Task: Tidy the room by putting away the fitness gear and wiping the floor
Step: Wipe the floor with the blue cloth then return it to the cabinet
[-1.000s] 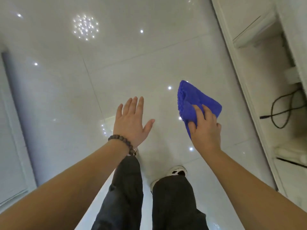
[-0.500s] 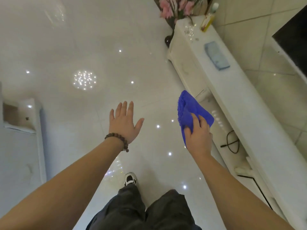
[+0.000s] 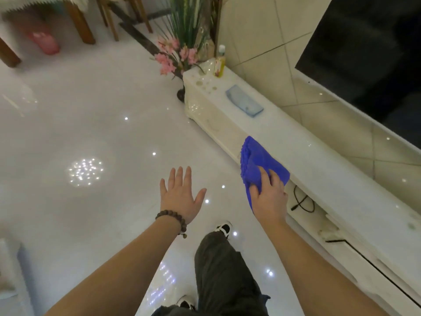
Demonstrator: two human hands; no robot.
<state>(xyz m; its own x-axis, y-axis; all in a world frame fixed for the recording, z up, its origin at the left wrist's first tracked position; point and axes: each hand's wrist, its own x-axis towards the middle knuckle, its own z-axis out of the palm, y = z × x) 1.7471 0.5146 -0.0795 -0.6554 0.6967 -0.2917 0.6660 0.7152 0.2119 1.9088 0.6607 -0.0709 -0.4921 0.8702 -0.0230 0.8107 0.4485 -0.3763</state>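
Floor (image 3: 91, 133) glossy white, lights reflected. Left hand (image 3: 180, 197) flat, fingers spread, holding nothing, above floor. Right hand (image 3: 270, 199) grips blue cloth (image 3: 257, 163) in air, beside white cabinet (image 3: 319, 174) at right.

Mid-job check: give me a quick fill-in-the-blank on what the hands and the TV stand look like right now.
1. The right hand grips a ____ microfibre cloth.
2. The left hand is open, with a beaded ____ on its wrist.
3. On the white TV stand a folded pale blue cloth lies near a ____-capped bottle.

Missing words: blue; bracelet; white
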